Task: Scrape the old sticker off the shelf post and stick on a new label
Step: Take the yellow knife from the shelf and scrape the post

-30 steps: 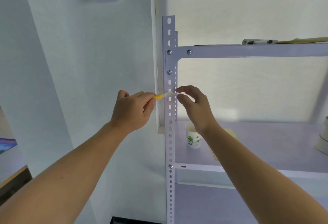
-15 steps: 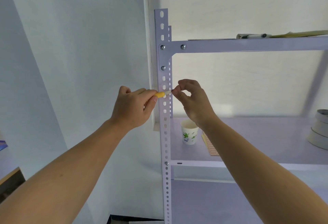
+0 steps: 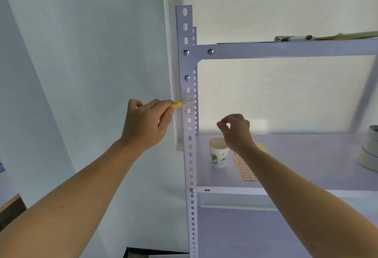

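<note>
Left hand (image 3: 146,123) grips the yellow-handled blade (image 3: 180,104), tip against the shelf post (image 3: 191,155); right hand (image 3: 237,131) hangs near the paper cup (image 3: 218,155), fingertips pinched, contents indiscernible.

No legible text anywhere

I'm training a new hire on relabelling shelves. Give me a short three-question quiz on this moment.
1. True or false: the right hand is touching the shelf post.
2. What does the left hand grip? A) a screwdriver B) a yellow-handled blade C) a paintbrush
3. Fill in: the label sheet lies on the shelf to the ___ of the paper cup.

Key:
1. False. It is clear of the post, off to its right.
2. B. The blade's tip is at the post.
3. right
</note>
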